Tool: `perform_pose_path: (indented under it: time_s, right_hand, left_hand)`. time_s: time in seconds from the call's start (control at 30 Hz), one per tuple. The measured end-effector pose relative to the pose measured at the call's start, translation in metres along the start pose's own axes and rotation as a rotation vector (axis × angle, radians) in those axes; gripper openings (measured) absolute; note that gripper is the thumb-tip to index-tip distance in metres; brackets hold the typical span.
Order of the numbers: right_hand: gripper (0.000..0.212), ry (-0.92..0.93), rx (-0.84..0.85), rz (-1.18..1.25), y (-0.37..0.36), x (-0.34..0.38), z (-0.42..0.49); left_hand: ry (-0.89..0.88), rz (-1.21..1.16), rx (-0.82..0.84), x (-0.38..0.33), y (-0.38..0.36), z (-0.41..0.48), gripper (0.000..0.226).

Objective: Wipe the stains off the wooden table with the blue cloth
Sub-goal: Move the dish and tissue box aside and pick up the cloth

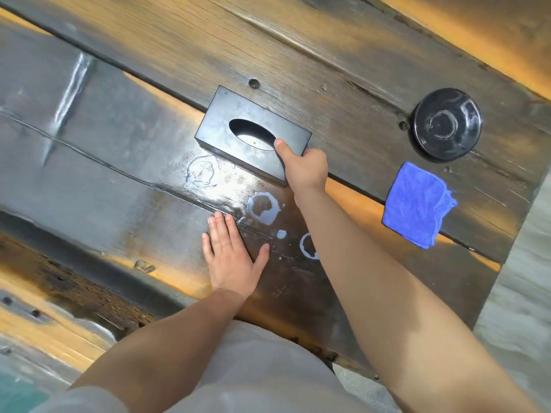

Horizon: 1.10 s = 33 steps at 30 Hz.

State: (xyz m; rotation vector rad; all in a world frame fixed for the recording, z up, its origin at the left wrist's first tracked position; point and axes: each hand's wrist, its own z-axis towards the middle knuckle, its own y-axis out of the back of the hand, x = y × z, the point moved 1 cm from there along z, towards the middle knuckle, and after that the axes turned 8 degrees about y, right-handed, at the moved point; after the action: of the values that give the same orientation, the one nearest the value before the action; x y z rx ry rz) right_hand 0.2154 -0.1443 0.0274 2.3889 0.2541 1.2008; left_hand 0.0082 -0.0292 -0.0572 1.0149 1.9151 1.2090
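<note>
Several pale ring stains still mark the wooden worktop, so no wiping looks done. The right hand clamps its fingers on a black tissue box; the left hand lies flat, fingers apart. The folded blue cloth sits untouched, well right of the stains.

Dark plank bench with things on it.
A black box sits mid-bench above pale ring stains; a blue cloth lies right of it, a dark bowl beyond; the left hand rests flat.
</note>
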Motion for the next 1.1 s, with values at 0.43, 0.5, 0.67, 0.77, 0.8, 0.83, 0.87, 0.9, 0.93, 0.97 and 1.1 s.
perform_pose_path:
  time_s: [0.43,0.5,0.67,0.77,0.8,0.83,0.87,0.9,0.93,0.97,1.1]
  right_hand:
    - [0.053,0.002,-0.101,-0.205,-0.002,0.014,-0.001]
    - [0.053,0.001,-0.102,-0.219,0.001,0.013,0.0]
    - [0.052,-0.008,-0.112,-0.22,0.028,0.012,0.011]
    - [0.06,0.026,-0.169,-0.206,0.056,0.011,0.026]
    - [0.06,0.03,-0.193,-0.204,0.067,0.01,0.033]
    - [0.059,0.026,-0.217,-0.202,0.077,0.01,0.04]
    - [0.058,0.017,-0.239,-0.204,0.087,0.01,0.046]
    - [0.058,0.01,-0.257,-0.206,0.096,0.011,0.052]
    - [0.059,0.01,-0.27,-0.209,0.105,0.011,0.058]
    - [0.06,0.011,-0.283,-0.214,0.113,0.012,0.064]
    - [0.062,0.012,-0.306,-0.238,0.137,0.009,0.089]
  left_hand:
    - [-0.006,-0.009,-0.028,0.002,0.0,0.0,0.104]
    - [-0.01,-0.002,-0.031,0.002,-0.001,0.0,0.104]
    - [-0.014,0.017,-0.046,0.001,-0.002,0.0,0.104]
    - [-0.011,0.009,-0.058,0.001,-0.003,0.0,0.103]
    - [-0.009,0.005,-0.061,0.001,-0.003,0.0,0.103]
    - [-0.008,0.004,-0.063,0.001,-0.003,0.0,0.102]
    - [-0.008,0.005,-0.065,0.001,-0.003,0.0,0.102]
    - [-0.008,0.006,-0.067,0.001,-0.003,0.0,0.102]
    - [-0.007,0.006,-0.069,0.001,-0.003,0.0,0.102]
    - [-0.007,0.006,-0.073,0.001,-0.004,0.0,0.102]
    - [-0.008,0.006,-0.091,0.001,-0.005,0.0,0.102]
